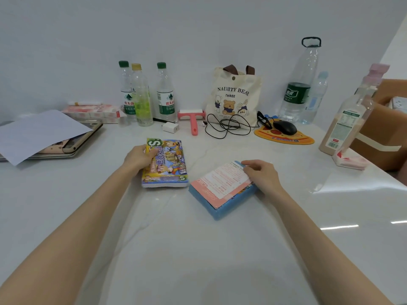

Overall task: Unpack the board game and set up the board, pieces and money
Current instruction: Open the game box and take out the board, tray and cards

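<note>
Two arms in view, one person. The left forearm (pixel 72 223) is bare from the frame edge to the wrist, slim and smooth. The right forearm (pixel 319 234) is the same, bare to the wrist. Any sleeve would sit outside the frame, can't tell. The left hand (pixel 137 158) is bare with slender fingers and the thumb showing; nails are too small to judge. The right hand (pixel 262 175) is bare, with the back of the hand and knuckles showing and slender fingers. The wide-angle lens stretches both arms, thick at the bottom edge, narrow toward the wrists. Rest of the body is out of view.
</note>
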The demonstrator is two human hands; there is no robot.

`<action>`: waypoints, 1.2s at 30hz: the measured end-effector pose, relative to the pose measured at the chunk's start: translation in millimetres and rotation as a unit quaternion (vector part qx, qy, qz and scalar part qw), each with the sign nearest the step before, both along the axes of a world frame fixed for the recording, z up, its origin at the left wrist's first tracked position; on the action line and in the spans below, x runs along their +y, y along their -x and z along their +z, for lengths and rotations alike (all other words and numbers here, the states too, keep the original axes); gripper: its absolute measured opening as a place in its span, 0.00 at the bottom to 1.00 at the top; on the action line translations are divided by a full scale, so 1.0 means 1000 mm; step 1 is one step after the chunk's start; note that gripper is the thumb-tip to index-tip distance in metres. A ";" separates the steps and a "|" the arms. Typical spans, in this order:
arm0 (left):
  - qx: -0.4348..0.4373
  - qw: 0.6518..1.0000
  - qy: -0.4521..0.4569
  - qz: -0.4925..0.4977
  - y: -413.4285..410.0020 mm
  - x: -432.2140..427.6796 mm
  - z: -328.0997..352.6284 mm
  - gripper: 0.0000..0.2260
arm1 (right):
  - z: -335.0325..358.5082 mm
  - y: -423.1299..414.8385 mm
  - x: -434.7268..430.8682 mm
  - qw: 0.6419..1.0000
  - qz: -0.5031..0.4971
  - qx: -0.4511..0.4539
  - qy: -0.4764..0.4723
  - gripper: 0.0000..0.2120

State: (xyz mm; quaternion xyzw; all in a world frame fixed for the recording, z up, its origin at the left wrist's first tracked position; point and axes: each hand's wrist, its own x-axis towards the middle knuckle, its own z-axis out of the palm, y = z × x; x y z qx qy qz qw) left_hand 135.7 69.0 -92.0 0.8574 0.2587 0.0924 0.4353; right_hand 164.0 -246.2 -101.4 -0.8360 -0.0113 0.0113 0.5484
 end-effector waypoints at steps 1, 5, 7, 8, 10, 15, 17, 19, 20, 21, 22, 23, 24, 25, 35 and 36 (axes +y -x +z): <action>0.012 0.999 -0.038 -0.005 -0.003 0.002 -0.001 0.18 | 0.000 -0.002 0.003 1.000 0.016 -0.005 0.020 0.13; 0.039 0.987 -0.154 -0.011 -0.018 0.014 -0.008 0.17 | -0.005 -0.014 0.013 0.996 0.051 -0.029 0.068 0.13; 0.062 0.979 -0.196 -0.010 -0.023 0.012 -0.008 0.17 | -0.009 -0.019 0.020 0.995 0.060 -0.036 0.076 0.13; 0.063 0.974 -0.216 -0.014 -0.025 0.010 -0.009 0.18 | -0.012 -0.021 0.023 0.994 0.064 -0.041 0.082 0.13; 0.065 0.967 -0.239 -0.052 -0.021 0.001 -0.004 0.22 | -0.018 -0.023 0.028 0.992 0.064 -0.050 0.096 0.11; 0.212 0.906 -0.294 -0.220 0.002 -0.005 0.001 0.40 | -0.026 -0.026 0.033 0.989 0.057 -0.079 0.112 0.11; 0.189 0.912 -0.306 -0.199 0.012 -0.008 -0.002 0.37 | -0.026 -0.025 0.033 0.981 0.057 -0.101 0.155 0.13; 0.156 0.920 -0.323 -0.156 0.022 -0.016 -0.005 0.32 | -0.020 -0.020 0.035 0.969 0.056 -0.128 0.206 0.15; 0.144 0.921 -0.334 -0.139 0.026 -0.020 -0.007 0.29 | -0.015 -0.015 0.037 0.962 0.065 -0.139 0.227 0.16; 0.132 0.920 -0.346 -0.129 0.029 -0.021 -0.010 0.28 | -0.008 -0.009 0.038 0.954 0.086 -0.145 0.249 0.16; 0.122 0.919 -0.355 -0.120 0.032 -0.022 -0.012 0.27 | -0.002 -0.001 0.040 0.943 0.120 -0.138 0.279 0.18; 0.109 0.920 -0.360 -0.111 0.033 -0.021 -0.016 0.26 | 0.004 0.005 0.041 0.928 0.167 -0.117 0.312 0.21; 0.096 0.920 -0.366 -0.100 0.035 -0.019 -0.018 0.25 | 0.008 0.012 0.042 0.908 0.217 -0.087 0.349 0.25; 0.088 0.921 -0.370 -0.088 0.037 -0.016 -0.020 0.24 | 0.011 0.017 0.043 0.883 0.259 -0.057 0.387 0.30; 0.105 0.924 -0.368 -0.012 0.052 0.008 -0.023 0.22 | 0.016 0.039 0.062 0.792 0.346 0.001 0.503 0.56; 0.108 0.924 -0.367 -0.005 0.055 0.013 -0.022 0.22 | 0.014 0.041 0.067 0.796 0.341 -0.028 0.499 0.54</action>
